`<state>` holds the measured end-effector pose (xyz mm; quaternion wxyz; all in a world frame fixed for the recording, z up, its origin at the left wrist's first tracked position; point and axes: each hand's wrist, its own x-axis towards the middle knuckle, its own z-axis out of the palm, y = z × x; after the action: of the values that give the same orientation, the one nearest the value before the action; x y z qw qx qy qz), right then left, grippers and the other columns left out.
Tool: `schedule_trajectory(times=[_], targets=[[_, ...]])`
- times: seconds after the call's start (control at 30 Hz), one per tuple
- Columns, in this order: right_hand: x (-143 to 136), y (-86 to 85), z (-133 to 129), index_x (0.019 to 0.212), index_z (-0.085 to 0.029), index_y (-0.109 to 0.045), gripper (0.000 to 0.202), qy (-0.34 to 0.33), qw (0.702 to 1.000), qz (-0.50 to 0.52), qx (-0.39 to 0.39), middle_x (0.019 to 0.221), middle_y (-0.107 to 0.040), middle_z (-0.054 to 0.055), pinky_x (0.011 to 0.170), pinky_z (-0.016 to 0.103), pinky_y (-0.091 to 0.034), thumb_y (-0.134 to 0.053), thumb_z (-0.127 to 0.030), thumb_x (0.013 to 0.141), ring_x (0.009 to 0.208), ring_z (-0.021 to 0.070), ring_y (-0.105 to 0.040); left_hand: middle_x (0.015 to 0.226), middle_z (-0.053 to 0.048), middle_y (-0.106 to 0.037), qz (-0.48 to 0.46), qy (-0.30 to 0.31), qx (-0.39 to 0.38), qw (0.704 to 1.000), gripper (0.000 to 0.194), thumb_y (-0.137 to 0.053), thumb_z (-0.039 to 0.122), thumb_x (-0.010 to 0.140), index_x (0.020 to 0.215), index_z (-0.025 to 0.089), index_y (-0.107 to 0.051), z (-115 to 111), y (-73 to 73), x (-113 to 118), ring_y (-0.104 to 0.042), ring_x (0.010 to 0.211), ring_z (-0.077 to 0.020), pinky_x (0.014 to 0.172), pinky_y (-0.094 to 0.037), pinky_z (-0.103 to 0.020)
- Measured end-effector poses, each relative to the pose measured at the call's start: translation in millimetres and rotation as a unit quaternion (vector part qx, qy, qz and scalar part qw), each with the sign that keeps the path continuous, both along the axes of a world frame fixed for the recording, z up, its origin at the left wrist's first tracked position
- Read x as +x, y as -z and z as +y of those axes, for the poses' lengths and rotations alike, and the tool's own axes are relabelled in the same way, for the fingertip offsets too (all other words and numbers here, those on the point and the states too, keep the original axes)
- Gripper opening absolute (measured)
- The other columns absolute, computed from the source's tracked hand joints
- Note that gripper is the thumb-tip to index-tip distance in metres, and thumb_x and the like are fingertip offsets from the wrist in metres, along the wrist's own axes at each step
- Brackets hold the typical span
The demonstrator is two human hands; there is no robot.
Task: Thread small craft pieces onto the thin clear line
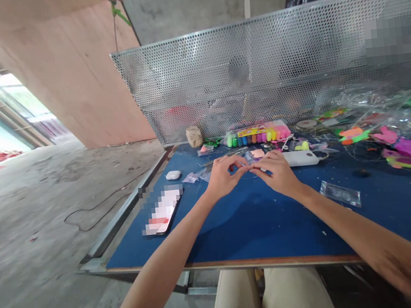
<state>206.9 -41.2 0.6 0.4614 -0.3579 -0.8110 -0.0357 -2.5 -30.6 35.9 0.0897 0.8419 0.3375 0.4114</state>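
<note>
Clear crumpled plastic film (250, 157) is showing just beyond the grip. Left hand (225, 175) and right hand (275, 171) are pinching, fingertips nearly meeting; can't tell what, if anything, they're holding. Fingers are blocking the view, so misalignment could be going unseen. White oblong plastic device (302, 158) is sitting just right: knuckle-bump risk.

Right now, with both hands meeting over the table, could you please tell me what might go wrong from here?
The left hand and right hand meet at the fingertips; anything pinched there, too small to make out, might slip and get lost among clutter like the small purple packet.

The phone lies near the left edge of the blue table, beside the left forearm; a careless sweep could knock it off.
</note>
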Motion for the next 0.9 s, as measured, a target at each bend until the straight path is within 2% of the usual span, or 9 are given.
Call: schedule_trajectory(times=[0.13,0.23,0.37,0.47,0.6,0.73,0.8,0.9], targets=[[-3,-2.6,-4,0.092,-0.026,-0.071,0.012,0.001,1.000,0.025,-0.012,0.086,-0.074,0.004,0.087,0.044,-0.037,-0.061,-0.033,0.092,0.085,0.0253,-0.061,0.078,0.000,-0.071,-0.025,0.012,-0.027,0.999,0.025,-0.064,0.046,0.088,0.089,0.023,-0.074,4,2.1,0,-0.055,0.066,-0.0116,0.067,-0.043,-0.027],[-6,-4.3,-8,0.089,-0.025,-0.070,0.014,-0.016,0.996,0.061,-0.057,0.087,-0.073,0.005,0.083,0.042,-0.041,-0.059,-0.034,0.093,0.082,0.0245,-0.061,0.080,-0.001,-0.074,-0.042,0.017,-0.043,0.998,0.025,-0.068,0.048,0.085,0.087,0.024,-0.076,4,1.2,-1,-0.056,0.065,-0.0117,0.061,-0.042,-0.026],[-6,-4.8,-9,0.087,-0.025,-0.069,0.016,-0.042,0.989,0.086,-0.113,0.086,-0.072,0.005,0.077,0.038,-0.044,-0.059,-0.036,0.092,0.082,0.0244,-0.061,0.087,-0.003,-0.075,-0.050,0.056,-0.081,0.994,0.027,-0.065,0.045,0.088,0.092,0.021,-0.075,3,-1.7,-3,-0.058,0.066,-0.0117,0.059,-0.043,-0.025],[-5,-4.1,-7,0.088,-0.025,-0.069,0.014,-0.041,0.993,0.065,-0.094,0.083,-0.071,0.004,0.082,0.040,-0.042,-0.060,-0.034,0.092,0.081,0.0241,-0.061,0.085,-0.002,-0.073,-0.032,0.062,-0.082,0.994,0.024,-0.063,0.041,0.089,0.096,0.020,-0.072,2,-2.5,-5,-0.057,0.064,-0.0105,0.060,-0.044,-0.024],[-6,-2.9,-5,0.090,-0.026,-0.070,0.014,-0.027,0.997,0.050,-0.054,0.084,-0.072,0.005,0.087,0.043,-0.040,-0.060,-0.036,0.092,0.084,0.0255,-0.060,0.077,0.000,-0.070,-0.035,0.030,-0.057,0.997,0.024,-0.065,0.037,0.087,0.103,0.020,-0.063,1,0.7,-2,-0.054,0.060,-0.0100,0.060,-0.044,-0.024],[-9,-1.2,-5,0.092,-0.027,-0.071,0.014,-0.020,0.998,0.052,-0.042,0.084,-0.072,0.005,0.087,0.043,-0.040,-0.061,-0.036,0.092,0.084,0.0253,-0.060,0.072,0.002,-0.066,-0.042,-0.007,-0.036,0.998,0.018,-0.063,0.027,0.086,0.102,0.020,-0.059,0,4.5,4,-0.054,0.059,-0.0101,0.061,-0.043,-0.024],[-9,-1.1,-6,0.091,-0.026,-0.070,0.014,-0.016,0.997,0.064,-0.044,0.086,-0.072,0.005,0.087,0.043,-0.041,-0.060,-0.036,0.093,0.084,0.0251,-0.060,0.073,0.002,-0.067,-0.037,-0.015,-0.035,0.999,0.015,-0.063,0.029,0.087,0.099,0.020,-0.061,-1,4.3,6,-0.054,0.060,-0.0100,0.063,-0.044,-0.024],[-9,-2.5,-8,0.089,-0.025,-0.070,0.016,-0.008,0.994,0.084,-0.067,0.084,-0.071,0.006,0.084,0.042,-0.042,-0.059,-0.037,0.093,0.081,0.0246,-0.059,0.078,0.000,-0.069,-0.028,0.010,-0.051,0.998,0.019,-0.063,0.038,0.089,0.094,0.020,-0.067,0,1.4,4,-0.057,0.065,-0.0110,0.064,-0.044,-0.025]])
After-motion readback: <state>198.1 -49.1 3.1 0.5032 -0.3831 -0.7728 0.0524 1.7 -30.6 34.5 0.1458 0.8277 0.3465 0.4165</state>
